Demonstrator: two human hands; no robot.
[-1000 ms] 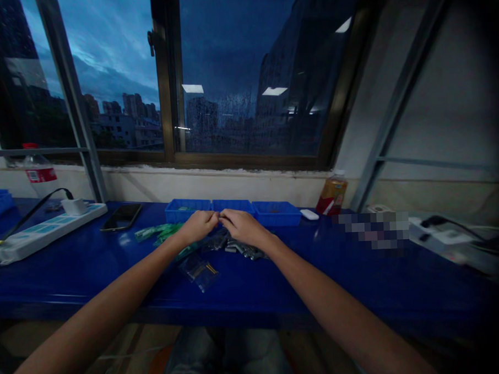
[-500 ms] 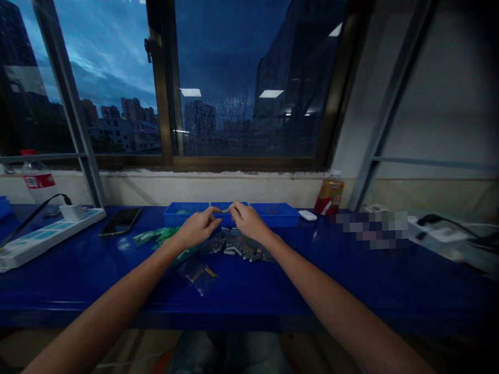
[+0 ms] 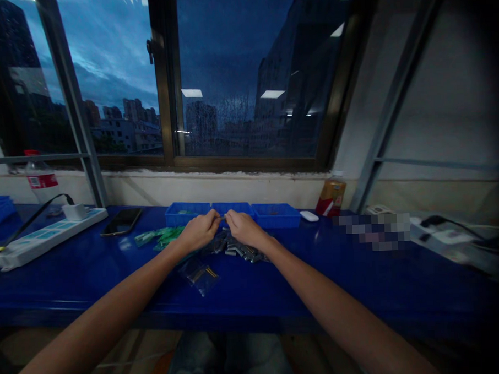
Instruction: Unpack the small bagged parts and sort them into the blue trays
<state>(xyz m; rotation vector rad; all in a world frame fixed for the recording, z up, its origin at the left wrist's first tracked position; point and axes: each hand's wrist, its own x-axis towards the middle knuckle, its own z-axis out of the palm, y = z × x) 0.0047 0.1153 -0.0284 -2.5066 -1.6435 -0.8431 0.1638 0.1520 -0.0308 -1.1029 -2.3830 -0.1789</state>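
My left hand (image 3: pixel 200 231) is closed, thumb and fingertips pinched at one end of a small, thin, dark piece (image 3: pixel 222 217). At the other end of it my right hand (image 3: pixel 243 228) is closed in a pinch too. The piece is too small and dim for me to name. Below the hands lies a heap of small grey metal parts (image 3: pixel 235 249), partly hidden by the right hand. Green plastic packets (image 3: pixel 164 236) lie beside the left wrist. Nearer the front, a clear plastic bag (image 3: pixel 200 276) holds thin brass-coloured pins.
Blue trays (image 3: pixel 275 214) stand in a row behind the hands. A phone (image 3: pixel 121 222) and a white power strip (image 3: pixel 49 237) lie to the left. On the right are a small white case (image 3: pixel 309 216) and a drink bottle (image 3: pixel 331 195). The table's front edge (image 3: pixel 238 318) runs below the forearms.
My left thumb and fingers, apart half a second ago, have closed together. The hands have come slightly lower, and less of the small piece between them shows.
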